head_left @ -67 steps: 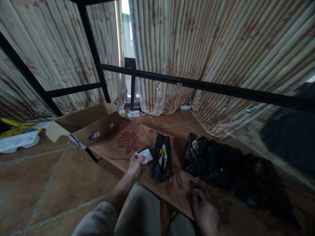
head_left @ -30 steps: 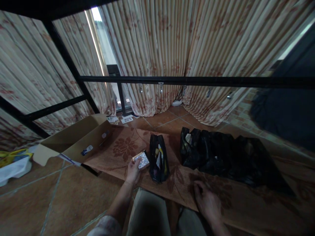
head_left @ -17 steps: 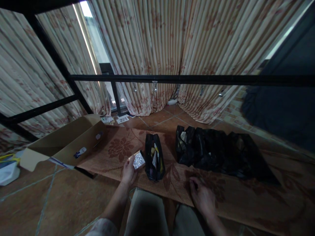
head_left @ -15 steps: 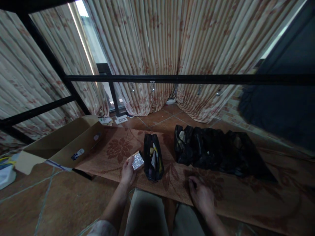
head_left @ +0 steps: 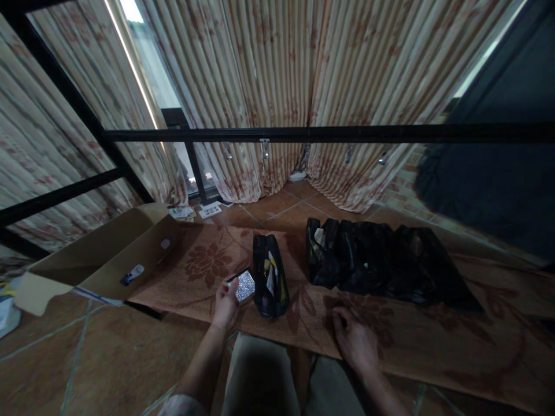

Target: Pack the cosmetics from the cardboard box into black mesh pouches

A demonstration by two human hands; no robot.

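Observation:
My left hand (head_left: 225,306) is closed around the left side of a small flat case with a silvery glitter face (head_left: 245,286), held tilted above the bench. Just right of the case stands an open black pouch (head_left: 259,300), with yellow and white items showing inside. My right hand (head_left: 356,342) rests on the bench near its front edge, fingers curled and nothing visible in them. Beyond that hand, a row of several black bags (head_left: 364,263) stands close together; a pale item shows in the leftmost one.
A long bench with a reddish floral cover (head_left: 208,231) spans the view. An open cardboard box (head_left: 143,254) lies at its left end. Behind run a black metal rail (head_left: 286,134) and striped curtains (head_left: 277,69). Papers (head_left: 210,210) lie on the tiled floor.
The glitter case has turned slightly in my left hand and is a little closer to the pouch. My right hand stays where it was. The whole view has shifted slightly.

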